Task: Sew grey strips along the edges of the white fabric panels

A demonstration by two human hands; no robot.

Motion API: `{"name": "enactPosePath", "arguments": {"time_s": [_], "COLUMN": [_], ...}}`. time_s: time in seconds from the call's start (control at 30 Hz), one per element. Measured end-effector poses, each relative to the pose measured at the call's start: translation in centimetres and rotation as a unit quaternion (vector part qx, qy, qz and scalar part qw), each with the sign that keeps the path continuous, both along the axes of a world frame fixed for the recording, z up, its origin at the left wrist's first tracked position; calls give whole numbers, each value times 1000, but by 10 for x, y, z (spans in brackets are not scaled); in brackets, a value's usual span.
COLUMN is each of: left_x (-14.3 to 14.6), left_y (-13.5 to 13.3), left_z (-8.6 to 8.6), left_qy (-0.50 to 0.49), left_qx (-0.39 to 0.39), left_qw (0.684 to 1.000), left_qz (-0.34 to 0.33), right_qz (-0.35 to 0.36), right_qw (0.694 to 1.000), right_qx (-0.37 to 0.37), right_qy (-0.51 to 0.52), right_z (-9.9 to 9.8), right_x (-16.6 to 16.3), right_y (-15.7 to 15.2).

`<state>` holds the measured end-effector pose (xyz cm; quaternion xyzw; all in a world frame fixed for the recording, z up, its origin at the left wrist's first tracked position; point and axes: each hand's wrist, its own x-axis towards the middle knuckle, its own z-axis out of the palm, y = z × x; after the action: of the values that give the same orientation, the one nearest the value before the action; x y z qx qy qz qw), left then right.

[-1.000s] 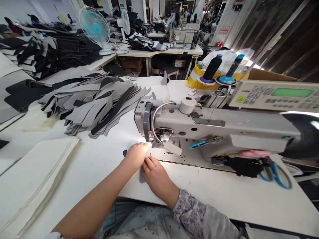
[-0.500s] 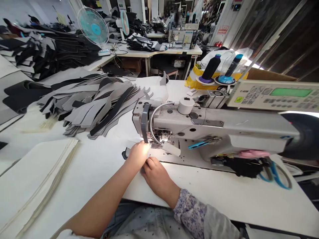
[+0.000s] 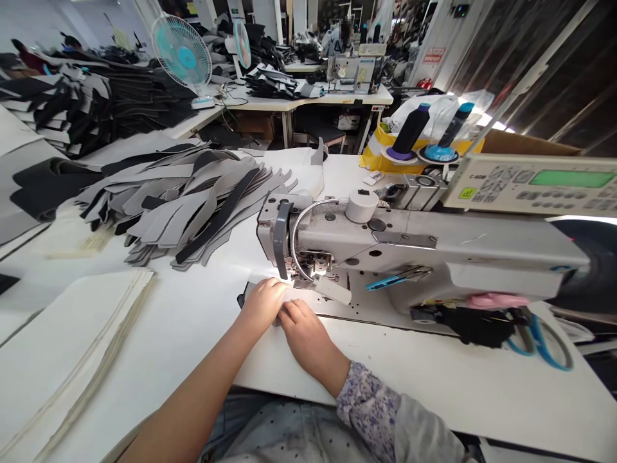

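Under the head of the sewing machine (image 3: 357, 235), a small grey fabric piece (image 3: 249, 289) with a dark end lies mostly hidden beneath my hands. My left hand (image 3: 263, 303) rests on it just in front of the lit needle area, with its fingers pressed together towards the presser foot. Close beside it, my right hand (image 3: 308, 334) has its fingers curled and pinching the fabric's near edge. The two hands touch or nearly touch at the fingertips. The needle and the exact seam line cannot be made out.
A heap of grey and black fabric strips (image 3: 193, 199) lies at the left, behind white stacked sheets (image 3: 72, 347). Blue-handled snips (image 3: 385, 281) rest on the machine bed; blue-handled scissors (image 3: 549, 344) lie at the right. Thread cones (image 3: 409, 132) and a control panel (image 3: 535, 180) stand behind.
My left hand has moved slightly down from the needle area, and its fingers lie a little flatter. My right hand stays almost in place. The whole view has shifted slightly.
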<state>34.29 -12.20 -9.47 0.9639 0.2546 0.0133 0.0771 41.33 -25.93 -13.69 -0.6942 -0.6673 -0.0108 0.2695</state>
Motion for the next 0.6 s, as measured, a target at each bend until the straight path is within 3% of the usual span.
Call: {"name": "enactPosePath", "arguments": {"time_s": [0.27, 0.43, 0.6], "left_x": [19, 21, 18], "left_y": [-7, -6, -3], "left_z": [9, 13, -1], "left_qy": [63, 10, -64], "left_qx": [60, 62, 72], "left_qw": [996, 998, 995], "left_qz": [-10, 6, 36], "right_qz": [-32, -24, -31], "right_qw": [999, 999, 999], "right_qx": [-14, -10, 4], "right_qy": [-31, -36, -25], "right_z": [-6, -3, -1], "right_x": [4, 6, 7], "right_y": [5, 6, 6]}}
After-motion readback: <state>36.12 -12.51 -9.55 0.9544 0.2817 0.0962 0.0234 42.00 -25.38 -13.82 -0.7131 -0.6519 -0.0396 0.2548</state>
